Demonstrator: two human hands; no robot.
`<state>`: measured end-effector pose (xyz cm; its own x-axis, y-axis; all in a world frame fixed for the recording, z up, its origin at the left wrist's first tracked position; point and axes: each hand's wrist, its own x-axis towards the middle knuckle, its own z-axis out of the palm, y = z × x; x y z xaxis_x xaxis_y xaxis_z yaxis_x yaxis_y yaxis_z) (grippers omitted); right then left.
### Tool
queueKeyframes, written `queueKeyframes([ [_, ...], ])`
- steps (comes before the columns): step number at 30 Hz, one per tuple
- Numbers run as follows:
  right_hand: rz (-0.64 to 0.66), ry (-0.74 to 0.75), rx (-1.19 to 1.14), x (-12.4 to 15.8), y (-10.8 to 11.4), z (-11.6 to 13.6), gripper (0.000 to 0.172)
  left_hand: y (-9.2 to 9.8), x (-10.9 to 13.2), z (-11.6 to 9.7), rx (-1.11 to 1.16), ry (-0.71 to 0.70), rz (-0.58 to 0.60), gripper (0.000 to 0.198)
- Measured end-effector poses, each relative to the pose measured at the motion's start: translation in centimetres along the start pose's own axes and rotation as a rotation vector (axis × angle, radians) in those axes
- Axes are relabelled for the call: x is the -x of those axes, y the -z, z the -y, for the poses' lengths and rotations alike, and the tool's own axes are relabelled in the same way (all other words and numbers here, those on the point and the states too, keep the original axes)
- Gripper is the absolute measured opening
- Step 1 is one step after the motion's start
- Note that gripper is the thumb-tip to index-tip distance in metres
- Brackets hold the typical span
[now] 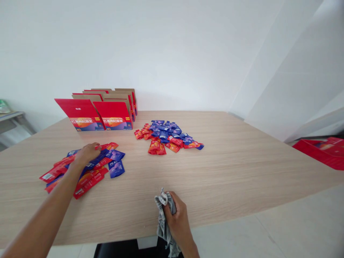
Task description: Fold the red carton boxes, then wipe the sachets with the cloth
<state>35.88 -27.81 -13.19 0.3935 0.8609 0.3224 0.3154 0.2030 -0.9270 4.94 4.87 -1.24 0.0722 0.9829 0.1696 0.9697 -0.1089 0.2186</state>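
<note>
Your left hand lies flat, fingers spread, on the near-left sachets; your right hand is clenched around a grey cloth at the counter's near edge. Drag that palm carelessly and the slick sachets could scatter or slide off the left edge.

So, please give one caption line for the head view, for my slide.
Left hand rests on scattered red and blue foil sachets; right hand grips a crumpled grey cloth.
</note>
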Motion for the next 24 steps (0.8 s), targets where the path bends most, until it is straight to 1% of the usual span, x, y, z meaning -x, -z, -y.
queueKeyframes([
  [2, 0.005, 0.001, -0.003, 0.1, -0.1, 0.1, 0.016, -1.3, 1.6, -2.9, 0.034, -0.042, 0.056, 0.037],
  [3, 0.006, 0.002, -0.005, 0.1, -0.1, 0.2, 0.015, -2.1, 2.4, -4.6, 0.058, -0.086, 0.086, 0.036],
  [5, 0.012, -0.001, -0.008, 0.1, -0.1, 0.4, 0.015, -4.1, 3.9, -8.5, 0.097, -0.167, 0.144, 0.034],
  [7, 0.025, -0.003, -0.008, 0.0, -0.1, 0.7, 0.015, -6.2, 4.8, -12.5, 0.125, -0.23, 0.182, 0.033],
  [10, 0.027, 0.013, -0.006, -0.2, -0.2, 1.0, 0.014, -8.5, 4.6, -18.2, 0.135, -0.248, 0.183, 0.039],
  [12, 0.011, 0.037, 0.002, -0.2, -0.3, 1.0, 0.013, -9.4, 3.7, -21.6, 0.127, -0.214, 0.166, 0.044],
  [14, -0.008, 0.056, 0.011, -0.2, -0.5, 0.9, 0.013, -10.0, 2.7, -24.4, 0.114, -0.163, 0.159, 0.047],
  [16, -0.019, 0.072, 0.021, -0.1, -0.5, 0.8, 0.015, -10.5, 2.0, -26.6, 0.099, -0.114, 0.165, 0.049],
  [19, -0.019, 0.092, 0.029, 0.0, -0.5, 0.9, 0.015, -11.1, 1.4, -28.5, 0.082, -0.063, 0.178, 0.049],
  [21, -0.006, 0.095, 0.025, 0.0, -0.4, 1.0, 0.015, -11.3, 1.4, -29.0, 0.079, -0.039, 0.181, 0.05],
  [24, -0.001, 0.091, 0.021, 0.0, -0.3, 1.1, 0.015, -11.2, 1.6, -29.0, 0.098, -0.005, 0.175, 0.05],
])
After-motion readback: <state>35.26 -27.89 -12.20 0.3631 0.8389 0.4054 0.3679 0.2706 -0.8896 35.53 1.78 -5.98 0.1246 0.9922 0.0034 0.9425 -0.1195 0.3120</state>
